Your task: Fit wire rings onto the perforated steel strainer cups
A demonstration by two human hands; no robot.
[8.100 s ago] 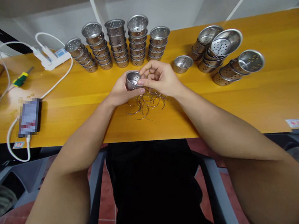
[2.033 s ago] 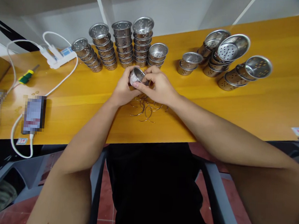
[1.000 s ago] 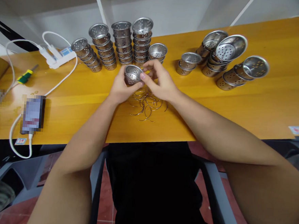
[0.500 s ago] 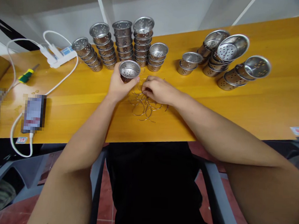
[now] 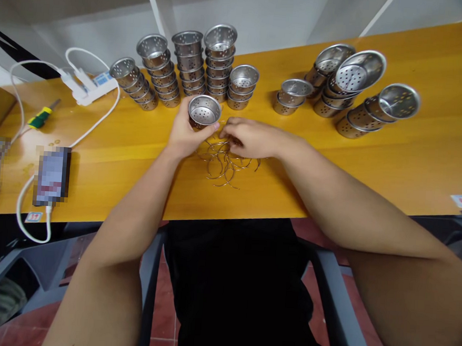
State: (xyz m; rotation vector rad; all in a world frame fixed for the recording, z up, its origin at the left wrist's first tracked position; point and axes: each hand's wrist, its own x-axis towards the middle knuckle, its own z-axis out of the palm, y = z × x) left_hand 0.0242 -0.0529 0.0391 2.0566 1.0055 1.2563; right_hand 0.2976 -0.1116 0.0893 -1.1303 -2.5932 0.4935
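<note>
My left hand (image 5: 186,130) is wrapped round a perforated metal cup (image 5: 204,111), its mouth tipped up toward me so the holes in its base show. Just right of it, my right hand (image 5: 249,137) is closed, fingers bent and pressed together, above a loose pile of thin curved wires (image 5: 225,167) on the table. What those fingers pinch, if anything, is hidden. The wires spread out under and in front of the right hand.
Stacks of similar cups (image 5: 189,59) line the back of the wooden table (image 5: 373,177), with leaning stacks (image 5: 357,110) at the right. On the left are a power strip (image 5: 96,87), a green and yellow screwdriver (image 5: 40,118), and a phone (image 5: 52,176) on a white cable.
My left hand has brought the cup slightly right and nearer my right hand. The right hand has turned a little and stays over the wires.
</note>
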